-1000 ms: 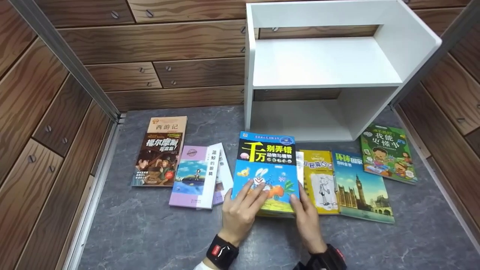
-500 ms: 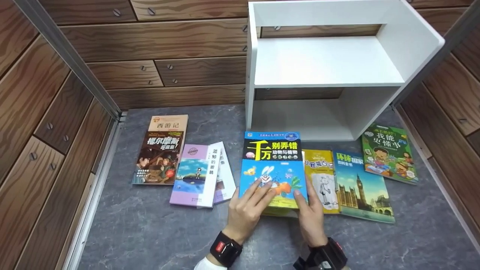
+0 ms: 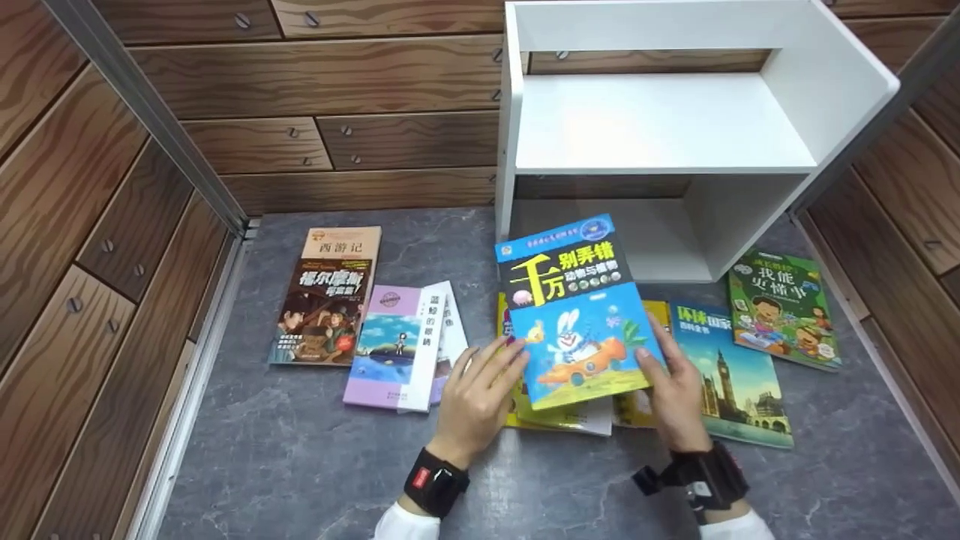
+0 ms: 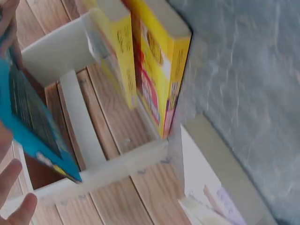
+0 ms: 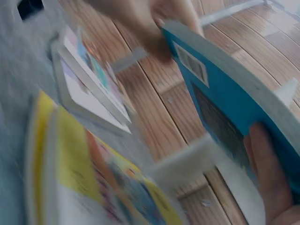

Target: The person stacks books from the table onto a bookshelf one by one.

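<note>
In the head view, a blue children's book with a rabbit and a carrot car on its cover is tilted above other books. My right hand holds its right edge, thumb on the cover and fingers behind; the right wrist view shows fingers against the blue back cover. My left hand is at the book's left edge, fingers extended, fingertips overlapping the edge in this view. Below the blue book lie a yellow-edged book and a pale-bottomed one, mostly covered.
A white two-tier bookshelf stands behind. To the left lie purple-and-white books and a brown book over a beige one. On the right are a yellow book, a clock-tower book and a green book.
The blue book has come up off the pile and turned, its top toward the shelf, uncovering books beneath. My right hand moved right with it; my left hand slid off its cover to the left edge.
</note>
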### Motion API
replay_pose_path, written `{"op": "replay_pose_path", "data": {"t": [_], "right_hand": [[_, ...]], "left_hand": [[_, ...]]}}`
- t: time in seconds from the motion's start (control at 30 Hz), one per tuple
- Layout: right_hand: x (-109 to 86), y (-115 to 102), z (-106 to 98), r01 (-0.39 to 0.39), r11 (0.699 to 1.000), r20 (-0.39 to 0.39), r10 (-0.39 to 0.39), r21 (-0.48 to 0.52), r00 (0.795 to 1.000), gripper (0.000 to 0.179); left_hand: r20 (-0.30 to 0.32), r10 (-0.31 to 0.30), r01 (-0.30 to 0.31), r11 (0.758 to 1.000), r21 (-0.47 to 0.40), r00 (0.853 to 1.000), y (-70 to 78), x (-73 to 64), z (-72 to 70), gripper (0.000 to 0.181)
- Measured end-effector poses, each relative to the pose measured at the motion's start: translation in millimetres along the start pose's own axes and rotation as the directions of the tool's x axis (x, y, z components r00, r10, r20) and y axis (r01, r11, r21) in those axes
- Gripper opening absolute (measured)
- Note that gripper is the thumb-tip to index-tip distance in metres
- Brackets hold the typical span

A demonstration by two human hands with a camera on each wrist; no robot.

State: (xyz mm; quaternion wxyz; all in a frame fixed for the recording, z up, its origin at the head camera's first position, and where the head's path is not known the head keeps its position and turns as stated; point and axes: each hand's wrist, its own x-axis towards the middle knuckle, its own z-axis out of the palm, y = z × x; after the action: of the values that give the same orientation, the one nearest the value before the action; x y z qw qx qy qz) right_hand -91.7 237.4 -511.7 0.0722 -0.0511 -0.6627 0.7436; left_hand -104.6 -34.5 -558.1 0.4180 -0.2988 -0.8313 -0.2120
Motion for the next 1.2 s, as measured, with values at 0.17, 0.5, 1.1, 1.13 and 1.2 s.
{"op": "replay_pose_path", "data": {"t": [0.17, 0.5, 1.1, 1.13, 1.2], "right_hand": [[10.9, -13.3, -22.7, 0.107, 0.99, 0.078, -0.099, -0.092, 0.992, 0.054], [24.4, -30.2, -44.9, 0.301, 0.911, 0.289, -0.218, -0.283, 0.932, 0.043], [27.9, -22.6, -34.0, 0.335, 0.899, 0.445, -0.186, -0.283, 0.876, 0.042], [28.7, -23.5, -33.9, 0.337, 0.898, 0.448, -0.187, -0.282, 0.874, 0.042], [30.7, -25.1, -33.5, 0.331, 0.901, 0.445, -0.183, -0.281, 0.877, 0.041]], "left_hand": [[-0.023, -0.106, 0.105, 0.994, -0.032, 0.994, -13.5, 7.2, -6.7, 0.045], [0.115, -0.457, 0.451, 0.748, -0.487, 0.882, -31.5, 25.0, -24.8, 0.058], [0.568, -0.436, 0.664, 0.094, -0.742, 0.698, -48.2, 20.7, -20.1, 0.05], [0.561, -0.437, 0.655, 0.09, -0.75, 0.703, -47.3, 20.5, -19.6, 0.049], [0.546, -0.447, 0.639, 0.079, -0.765, 0.709, -45.5, 20.0, -18.6, 0.049]]}}
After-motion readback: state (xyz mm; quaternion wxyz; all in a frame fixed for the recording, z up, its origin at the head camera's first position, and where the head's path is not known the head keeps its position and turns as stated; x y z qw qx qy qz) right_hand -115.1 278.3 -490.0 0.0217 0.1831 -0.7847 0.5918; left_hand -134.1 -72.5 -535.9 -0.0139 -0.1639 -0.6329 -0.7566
